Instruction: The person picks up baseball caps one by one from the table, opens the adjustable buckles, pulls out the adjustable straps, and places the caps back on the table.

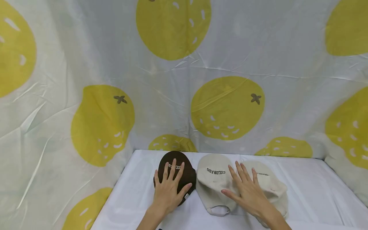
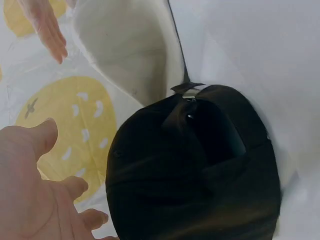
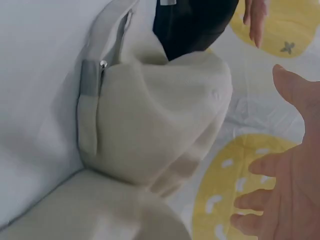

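Three baseball caps lie side by side on a white-covered table. The dark brown cap (image 1: 184, 172) is at the left, with a strap and metal buckle in the left wrist view. In the middle is a cream cap (image 1: 211, 179) lettered COLORADO, its back opening facing me. Another cream cap (image 1: 276, 188) with small dark lettering lies at the right. My left hand (image 1: 168, 191) hovers over the brown cap with fingers spread, holding nothing. My right hand (image 1: 250, 193), also spread and holding nothing, is above the two cream caps and partly hides them.
The white table cover (image 1: 310, 188) stretches out on both sides of the caps. Behind and to the left hangs a pale curtain (image 1: 161, 105) printed with big yellow lemons, meeting the table's back edge.
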Demonstrator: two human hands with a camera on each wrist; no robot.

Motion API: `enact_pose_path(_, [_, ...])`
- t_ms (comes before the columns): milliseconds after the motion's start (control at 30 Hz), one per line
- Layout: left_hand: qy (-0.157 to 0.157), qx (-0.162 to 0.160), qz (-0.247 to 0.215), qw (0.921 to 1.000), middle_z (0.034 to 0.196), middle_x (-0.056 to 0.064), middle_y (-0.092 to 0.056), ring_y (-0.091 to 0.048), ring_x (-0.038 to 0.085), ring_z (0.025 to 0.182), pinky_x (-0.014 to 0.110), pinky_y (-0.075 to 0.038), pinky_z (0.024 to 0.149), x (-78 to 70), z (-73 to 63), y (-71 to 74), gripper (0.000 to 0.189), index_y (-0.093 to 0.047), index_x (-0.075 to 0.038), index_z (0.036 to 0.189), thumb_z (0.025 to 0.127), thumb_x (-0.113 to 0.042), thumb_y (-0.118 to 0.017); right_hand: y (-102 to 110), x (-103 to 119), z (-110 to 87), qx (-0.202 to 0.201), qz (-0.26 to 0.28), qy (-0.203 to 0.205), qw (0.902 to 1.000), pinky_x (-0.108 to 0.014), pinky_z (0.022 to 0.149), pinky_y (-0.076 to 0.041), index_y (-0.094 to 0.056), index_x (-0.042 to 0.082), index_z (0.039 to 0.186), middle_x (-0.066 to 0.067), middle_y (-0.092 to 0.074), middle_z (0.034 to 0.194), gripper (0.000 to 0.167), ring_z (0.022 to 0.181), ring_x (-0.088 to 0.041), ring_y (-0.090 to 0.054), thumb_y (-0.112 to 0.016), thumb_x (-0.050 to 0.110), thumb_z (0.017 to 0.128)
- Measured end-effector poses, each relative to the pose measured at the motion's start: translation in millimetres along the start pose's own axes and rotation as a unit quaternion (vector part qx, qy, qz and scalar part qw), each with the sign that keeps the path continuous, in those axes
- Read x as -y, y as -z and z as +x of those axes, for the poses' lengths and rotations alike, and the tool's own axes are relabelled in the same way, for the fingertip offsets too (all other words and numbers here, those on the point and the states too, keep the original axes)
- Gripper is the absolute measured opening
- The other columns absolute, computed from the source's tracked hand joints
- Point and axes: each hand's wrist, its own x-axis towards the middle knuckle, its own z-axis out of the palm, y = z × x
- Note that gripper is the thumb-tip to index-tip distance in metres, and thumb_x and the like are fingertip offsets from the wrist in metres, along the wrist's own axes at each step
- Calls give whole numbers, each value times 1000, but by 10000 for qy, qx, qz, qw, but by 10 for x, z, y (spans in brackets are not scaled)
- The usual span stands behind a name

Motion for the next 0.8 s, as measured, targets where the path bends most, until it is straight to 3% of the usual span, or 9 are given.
enact_pose_path(233, [53, 82, -125, 9999, 173, 12, -22, -28, 39, 157, 70, -29, 118, 117, -87, 49, 72, -29, -26, 165, 104, -59, -48, -100, 147, 112, 8, 186, 324, 9993, -30, 126, 21, -36, 16, 162, -18, -27, 170, 81, 156, -42, -27, -61, 58, 98])
enact_pose_path(367, [80, 18, -166, 9998, 171, 13, -27, -35, 39, 153, 65, -40, 113, 203, -151, 85, 70, -28, -28, 165, 105, -57, -49, -153, 230, 193, 15, 247, 615, 9978, -48, 131, -2, -43, 21, 159, -18, -36, 166, 73, 153, -40, -34, -64, 55, 98])
enact_pose_path(467, [16, -167, -133, 9998, 168, 15, -34, -44, 40, 147, 61, -48, 104, 270, -186, 107, 68, -33, -27, 163, 104, -54, -54, -195, 275, 246, -82, 211, 890, 9958, -58, 121, -24, -49, 23, 155, -16, -44, 161, 69, 149, -37, -42, -67, 53, 96])
enact_pose_path(600, [-53, -481, -23, 9988, 162, 17, -43, -53, 37, 137, 54, -53, 92, 350, -221, 126, 68, -41, -26, 160, 101, -52, -61, -256, 326, 304, -204, 149, 1241, 9920, -55, 116, -36, -53, 23, 153, -13, -52, 154, 67, 141, -32, -51, -70, 51, 94])
enact_pose_path(800, [-158, -831, -40, 9964, 155, 15, -52, -59, 33, 128, 48, -55, 85, 456, -276, 135, 67, -45, -28, 157, 98, -50, -67, -307, 437, 357, -206, 295, 1513, 9878, -60, 105, -46, -53, 25, 152, -12, -59, 145, 63, 134, -31, -56, -69, 48, 96])
